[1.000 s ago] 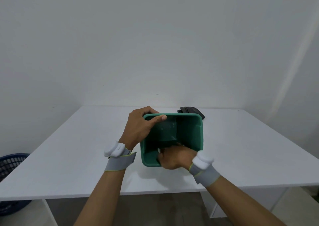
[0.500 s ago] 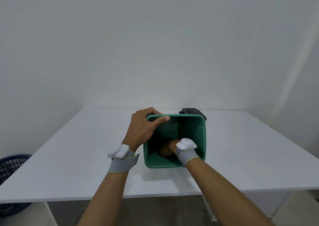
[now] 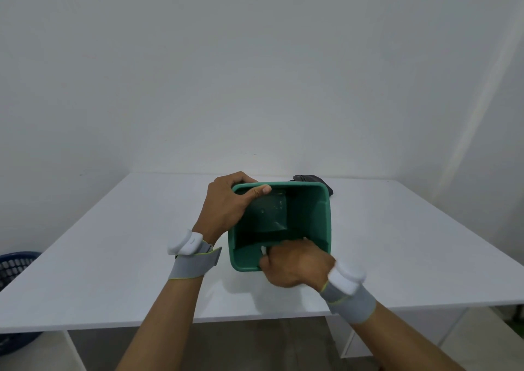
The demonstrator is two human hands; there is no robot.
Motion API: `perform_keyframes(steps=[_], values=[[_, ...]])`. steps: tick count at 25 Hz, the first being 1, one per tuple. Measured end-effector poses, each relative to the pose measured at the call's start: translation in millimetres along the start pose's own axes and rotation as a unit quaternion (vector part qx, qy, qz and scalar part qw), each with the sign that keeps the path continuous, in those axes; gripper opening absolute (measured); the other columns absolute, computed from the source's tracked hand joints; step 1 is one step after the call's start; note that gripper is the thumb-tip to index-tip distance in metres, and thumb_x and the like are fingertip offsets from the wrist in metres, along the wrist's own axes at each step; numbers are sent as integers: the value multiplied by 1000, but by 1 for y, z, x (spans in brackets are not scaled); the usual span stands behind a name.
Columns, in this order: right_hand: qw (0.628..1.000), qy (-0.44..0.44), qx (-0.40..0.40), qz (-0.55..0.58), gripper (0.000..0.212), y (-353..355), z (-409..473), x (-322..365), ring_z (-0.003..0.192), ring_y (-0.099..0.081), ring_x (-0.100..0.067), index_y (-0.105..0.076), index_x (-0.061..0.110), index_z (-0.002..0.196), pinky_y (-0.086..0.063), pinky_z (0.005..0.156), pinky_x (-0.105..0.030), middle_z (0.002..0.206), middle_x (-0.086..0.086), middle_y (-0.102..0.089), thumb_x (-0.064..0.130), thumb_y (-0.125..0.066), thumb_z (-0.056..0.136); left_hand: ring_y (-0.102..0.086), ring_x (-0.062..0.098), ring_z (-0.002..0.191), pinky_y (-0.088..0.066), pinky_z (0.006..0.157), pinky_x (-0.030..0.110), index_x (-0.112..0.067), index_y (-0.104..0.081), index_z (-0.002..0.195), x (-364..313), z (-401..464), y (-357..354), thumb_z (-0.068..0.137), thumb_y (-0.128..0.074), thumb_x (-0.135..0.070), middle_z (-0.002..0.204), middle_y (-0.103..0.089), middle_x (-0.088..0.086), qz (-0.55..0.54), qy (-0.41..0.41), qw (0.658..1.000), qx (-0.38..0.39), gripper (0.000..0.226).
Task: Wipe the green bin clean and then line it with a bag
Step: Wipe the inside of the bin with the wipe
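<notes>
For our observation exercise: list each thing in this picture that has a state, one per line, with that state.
Green bin: upright on the table, open, no bag inside.
Left hand: grips the bin's far left corner.
Right hand: at the near rim, holds something white, mostly hidden.
Dark bundle: lies behind the bin, untouched.
Blue basket: on the floor, left.

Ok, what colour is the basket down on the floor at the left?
Dark blue, with an open mesh wall: the basket, seen in the head view.

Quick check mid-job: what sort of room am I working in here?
Probably a plain indoor utility or test room: a bare white table set against blank white walls, with a blue laundry-style basket on the floor at the left.
</notes>
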State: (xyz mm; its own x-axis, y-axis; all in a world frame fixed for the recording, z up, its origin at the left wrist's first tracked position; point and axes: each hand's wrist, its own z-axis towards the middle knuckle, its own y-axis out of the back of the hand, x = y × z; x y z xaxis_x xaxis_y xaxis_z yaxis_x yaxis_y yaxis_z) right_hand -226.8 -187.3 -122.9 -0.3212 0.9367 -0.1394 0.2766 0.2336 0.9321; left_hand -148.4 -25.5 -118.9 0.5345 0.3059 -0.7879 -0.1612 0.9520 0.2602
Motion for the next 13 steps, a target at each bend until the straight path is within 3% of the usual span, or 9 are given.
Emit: perform_keyframes(steps=[3, 7, 8, 10, 13], values=[[999, 13, -44, 2, 52, -4, -29, 4, 101, -60, -30, -62, 10, 120, -41, 87, -39, 116, -10, -67, 39, -21, 109, -69, 2, 79, -50, 64, 10, -27, -79, 86, -1, 0, 0, 75, -81, -64, 82, -77, -14, -3, 3, 1000, 8, 39], [1000, 1, -18, 22, 43, 3, -26, 2, 112, -59, -33, -52, 10, 103, -37, 110, -50, 97, -8, -59, 35, -18, 110, -70, 7, 78, -51, 64, 12, -26, -80, 85, -2, 0, -3, 79, -86, -57, 81, -77, -12, 4, 1, 1000, 6, 32], [1000, 2, -1, 21, 36, 7, -22, 2, 115, -58, -35, -46, 12, 99, -34, 113, -54, 101, -11, -58, 32, -18, 110, -70, 7, 78, -51, 64, 13, -26, -80, 85, -2, 0, -2, 79, -86, -56, 81, -77, -11, 4, 4, 1000, 5, 31], [999, -20, 26, 35, 27, 9, -4, -2, 122, -54, -41, -44, 13, 101, -34, 112, -55, 127, -18, -59, 26, -22, 109, -70, 8, 77, -51, 64, 13, -26, -80, 85, -2, 0, -1, 80, -87, -54, 80, -78, -10, 1, 8, 1000, 8, 30], [998, -30, 46, 19, 44, 0, 32, -10, 138, -46, -41, -51, 3, 137, -37, 116, -49, 151, -23, -48, 26, -25, 111, -71, 8, 77, -52, 65, 14, -26, -80, 85, -2, 0, -1, 80, -88, -53, 81, -78, -10, 2, 7, 1000, 14, 29]])
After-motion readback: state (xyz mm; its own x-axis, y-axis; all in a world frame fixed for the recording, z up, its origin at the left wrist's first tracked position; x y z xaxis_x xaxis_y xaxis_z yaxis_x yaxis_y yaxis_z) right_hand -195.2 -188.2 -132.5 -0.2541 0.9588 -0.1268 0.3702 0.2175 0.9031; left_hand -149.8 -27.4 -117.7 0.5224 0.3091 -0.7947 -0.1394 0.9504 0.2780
